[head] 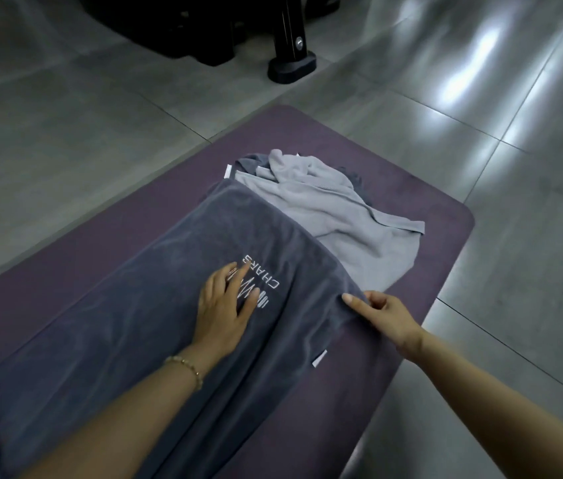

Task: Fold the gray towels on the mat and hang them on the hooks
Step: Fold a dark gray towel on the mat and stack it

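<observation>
Plush dark towel (pixel 128 299) spread long on rounded purple mat (pixel 445 219), pressed by flat, splayed left hand (pixel 226 305), its 3 o'clock edge pinched by right hand (pixel 382 314), crumpled light towel (pixel 352 233) at 1 o'clock

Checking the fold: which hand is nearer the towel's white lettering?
Left. The left hand lies on the lettering; the right hand pinches the dark towel's edge, further off.

Dark gray embroidered terry towel (pixel 155 305) spread on purple mat (pixel 428 216); my left hand (pixel 224 305) flat on it; my right hand (pixel 383 314) pinching edge; crumpled light gray towel (pixel 342 216) beyond.
</observation>
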Motion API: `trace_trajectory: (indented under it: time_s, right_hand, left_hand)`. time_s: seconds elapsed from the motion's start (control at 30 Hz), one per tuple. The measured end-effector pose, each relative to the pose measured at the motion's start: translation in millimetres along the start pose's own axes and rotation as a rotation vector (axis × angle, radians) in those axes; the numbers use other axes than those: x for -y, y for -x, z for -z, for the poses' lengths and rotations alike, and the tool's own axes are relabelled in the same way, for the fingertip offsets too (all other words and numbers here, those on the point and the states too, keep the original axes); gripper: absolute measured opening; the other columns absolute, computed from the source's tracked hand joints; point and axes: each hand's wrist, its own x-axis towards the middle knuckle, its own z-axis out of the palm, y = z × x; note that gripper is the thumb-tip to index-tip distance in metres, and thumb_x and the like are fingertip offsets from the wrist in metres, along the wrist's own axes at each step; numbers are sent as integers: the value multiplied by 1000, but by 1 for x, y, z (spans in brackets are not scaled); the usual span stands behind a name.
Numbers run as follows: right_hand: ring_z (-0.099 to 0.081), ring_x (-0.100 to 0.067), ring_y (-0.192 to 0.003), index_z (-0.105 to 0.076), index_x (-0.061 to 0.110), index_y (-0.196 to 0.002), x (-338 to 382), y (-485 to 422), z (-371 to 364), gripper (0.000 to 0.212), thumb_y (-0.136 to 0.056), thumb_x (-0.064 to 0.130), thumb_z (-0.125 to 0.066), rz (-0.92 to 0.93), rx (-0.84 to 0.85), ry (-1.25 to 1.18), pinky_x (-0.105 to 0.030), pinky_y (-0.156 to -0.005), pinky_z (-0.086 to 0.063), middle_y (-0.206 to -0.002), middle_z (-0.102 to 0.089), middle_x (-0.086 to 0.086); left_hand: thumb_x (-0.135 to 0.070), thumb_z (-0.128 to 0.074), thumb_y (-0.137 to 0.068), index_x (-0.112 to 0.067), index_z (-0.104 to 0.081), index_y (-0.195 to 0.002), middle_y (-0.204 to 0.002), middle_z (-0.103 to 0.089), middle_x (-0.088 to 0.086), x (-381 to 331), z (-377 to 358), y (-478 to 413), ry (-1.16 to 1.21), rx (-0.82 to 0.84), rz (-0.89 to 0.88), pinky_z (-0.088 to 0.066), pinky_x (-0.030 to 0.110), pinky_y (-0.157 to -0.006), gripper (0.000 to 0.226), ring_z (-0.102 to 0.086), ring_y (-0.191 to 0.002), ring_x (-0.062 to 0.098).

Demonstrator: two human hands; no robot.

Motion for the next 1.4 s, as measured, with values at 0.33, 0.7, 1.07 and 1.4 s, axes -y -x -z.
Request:
trace_trajectory:
  time_s: [0.33,0.7,1.07,1.4]
  right_hand:
    - [-56,-11,-68,-59,14,-74,-8,5,12,33,-78,44,-72,13,-301,-328,-20,-61,-50,-72,-61,0]
    - [-41,-20,-132,-52,9,-130,28,15,-79,54,-87,39,-65,492,-162,768,-30,-111,-30,-141,-46,-5]
    - [-25,-16,-142,-35,15,-145,28,75,-316,62,-94,44,-52,542,547,1022,-28,-117,-20,-156,-24,1]
    - [-42,-18,-132,-29,13,-144,-5,133,-481,73,-87,43,-64,347,790,772,-24,-106,-33,-145,-42,-4]
  left_hand:
    - [-50,-20,-99,-40,-9,-149,-160,0,-9,-9,-15,-7,-115,181,63,15,33,-116,52,12,-146,11]
    - [-53,-26,-97,-33,-22,-149,-157,-18,-11,55,64,75,14,177,156,-10,30,-116,56,-15,-144,9]
    - [-48,-30,-100,-24,-29,-148,-154,-30,-4,177,183,260,-159,74,581,-9,27,-116,54,-18,-144,11]
    - [-49,-46,-94,-18,-13,-152,-158,-11,4,212,194,353,239,-341,976,-16,41,-117,73,-13,-144,29]
